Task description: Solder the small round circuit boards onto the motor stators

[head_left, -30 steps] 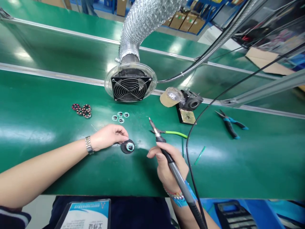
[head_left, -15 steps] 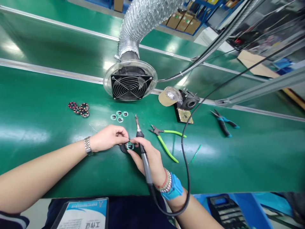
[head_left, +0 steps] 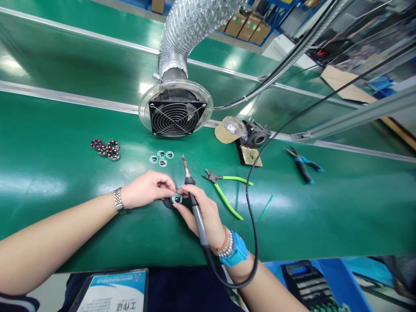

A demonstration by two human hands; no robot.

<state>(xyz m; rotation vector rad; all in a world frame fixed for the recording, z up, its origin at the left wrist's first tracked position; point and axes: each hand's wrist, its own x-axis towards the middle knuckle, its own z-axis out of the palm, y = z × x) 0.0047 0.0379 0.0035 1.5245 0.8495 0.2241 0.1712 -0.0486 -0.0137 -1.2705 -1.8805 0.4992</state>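
My left hand (head_left: 147,189) pinches a small round green circuit board (head_left: 177,198) at its edge, above a black round holder (head_left: 168,203). My right hand (head_left: 202,212) grips a soldering iron (head_left: 196,212) like a pen, with its tip (head_left: 184,165) pointing up and away from the board. The right fingers sit right beside the board and appear to touch it. A metal watch (head_left: 118,199) is on my left wrist, and a blue wrist strap (head_left: 234,250) and beads are on my right.
Beyond the hands lie several round green boards (head_left: 161,158) and several dark ring boards (head_left: 104,149). Green-handled side cutters (head_left: 224,190), blue-handled pliers (head_left: 303,169) and an iron stand (head_left: 251,145) rest on the green bench (head_left: 65,229). A fume extractor (head_left: 175,113) stands behind.
My right hand has come left to the board, bringing the iron upright. Both hands now meet at the board, which has lifted slightly off the holder. Since the last half second, little has moved.
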